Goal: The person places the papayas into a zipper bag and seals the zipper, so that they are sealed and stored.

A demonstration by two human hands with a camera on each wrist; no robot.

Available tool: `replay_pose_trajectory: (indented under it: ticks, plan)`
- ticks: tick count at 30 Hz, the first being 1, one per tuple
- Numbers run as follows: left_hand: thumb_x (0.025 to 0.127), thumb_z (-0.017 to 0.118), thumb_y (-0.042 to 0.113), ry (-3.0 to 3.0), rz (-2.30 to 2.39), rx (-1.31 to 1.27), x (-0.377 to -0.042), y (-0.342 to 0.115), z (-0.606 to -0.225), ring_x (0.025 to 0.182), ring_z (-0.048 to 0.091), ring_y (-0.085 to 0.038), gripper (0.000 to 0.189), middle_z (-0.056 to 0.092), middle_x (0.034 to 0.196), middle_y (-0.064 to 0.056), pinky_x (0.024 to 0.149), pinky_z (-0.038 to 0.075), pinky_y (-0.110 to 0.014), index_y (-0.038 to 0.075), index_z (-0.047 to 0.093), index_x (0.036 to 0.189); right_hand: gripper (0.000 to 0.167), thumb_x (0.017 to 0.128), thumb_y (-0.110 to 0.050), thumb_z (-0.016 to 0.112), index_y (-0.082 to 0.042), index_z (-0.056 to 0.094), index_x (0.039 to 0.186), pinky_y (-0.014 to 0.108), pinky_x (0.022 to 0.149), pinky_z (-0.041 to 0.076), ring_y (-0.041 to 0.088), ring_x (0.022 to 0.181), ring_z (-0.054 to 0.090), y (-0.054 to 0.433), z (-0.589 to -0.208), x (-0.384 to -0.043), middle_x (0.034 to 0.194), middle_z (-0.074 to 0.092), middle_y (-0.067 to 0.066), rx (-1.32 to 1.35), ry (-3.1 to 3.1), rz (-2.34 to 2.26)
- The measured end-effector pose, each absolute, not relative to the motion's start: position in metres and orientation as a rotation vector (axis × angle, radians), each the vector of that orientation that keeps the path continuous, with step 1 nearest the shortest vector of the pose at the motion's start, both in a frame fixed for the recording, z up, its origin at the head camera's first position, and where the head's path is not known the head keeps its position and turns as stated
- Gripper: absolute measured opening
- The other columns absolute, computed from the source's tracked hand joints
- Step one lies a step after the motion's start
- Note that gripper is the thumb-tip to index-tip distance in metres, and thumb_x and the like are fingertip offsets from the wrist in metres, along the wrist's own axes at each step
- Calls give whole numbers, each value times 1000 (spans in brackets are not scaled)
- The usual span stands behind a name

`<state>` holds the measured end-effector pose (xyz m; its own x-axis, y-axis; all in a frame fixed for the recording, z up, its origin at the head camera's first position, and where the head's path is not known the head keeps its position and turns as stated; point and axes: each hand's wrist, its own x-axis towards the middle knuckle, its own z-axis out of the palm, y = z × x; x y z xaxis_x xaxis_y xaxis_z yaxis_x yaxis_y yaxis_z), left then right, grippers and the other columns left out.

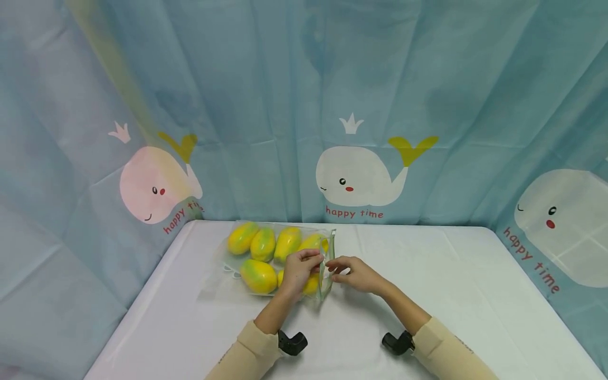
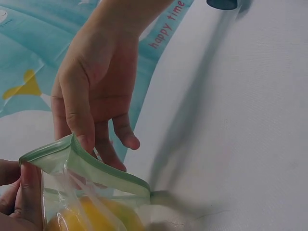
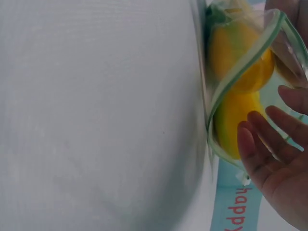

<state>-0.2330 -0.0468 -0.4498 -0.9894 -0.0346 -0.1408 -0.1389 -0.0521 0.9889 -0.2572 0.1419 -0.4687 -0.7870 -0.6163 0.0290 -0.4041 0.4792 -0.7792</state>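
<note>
A clear zip bag (image 1: 328, 287) with a pale green rim lies on its side, its mouth spread toward the right. Inside are several yellow-green, mango-like fruits (image 1: 258, 276). My left hand (image 1: 300, 269) pinches the bag's rim between thumb and fingers; in the left wrist view those fingers (image 2: 30, 185) are at the lower left edge. My right hand (image 1: 356, 274) is at the bag's mouth with its fingers spread and loosely bent. In the right wrist view, the right hand (image 3: 279, 163) overlaps the opening in front of a fruit (image 3: 236, 122), holding nothing.
The bag rests toward the back left of a white-covered table (image 1: 427, 285). Behind the table hangs a blue curtain (image 1: 266, 105) printed with whales. Black wrist-worn devices (image 1: 292, 343) show near both sleeves.
</note>
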Motion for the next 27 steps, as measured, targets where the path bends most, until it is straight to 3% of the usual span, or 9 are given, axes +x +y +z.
replay_pose_trajectory:
  ticks: [4,10,15,27]
  plan:
    - [91,67,12,2117,2223,-203,-233,-46,-451,71,62,-9,26,71,94,-8,69,57,-20,-5,68,111,33,95,-16,61,-2,63,124,38,88,52,24,102,63,145,-469,-259,120,66,15,-834,2504,-1233]
    - [92,67,13,2168,2179,-194,-232,-44,-452,73,60,-9,26,70,96,-9,69,56,-19,-4,68,112,29,95,-19,61,-4,67,120,29,78,52,18,97,62,147,-467,-262,110,70,10,-634,2568,-1332]
    - [93,66,14,2231,2133,-158,-229,-44,-451,71,58,-9,27,70,95,-9,67,56,-20,-5,67,113,27,95,-15,61,0,67,117,27,73,55,18,93,62,150,-465,-269,112,69,17,-469,2571,-1463]
    - [92,67,13,2282,2088,-158,-228,-43,-453,70,59,-11,21,69,91,-9,67,55,-19,-1,70,107,30,95,-18,60,2,66,116,34,77,57,17,89,61,150,-460,-290,107,69,17,-193,2555,-1637]
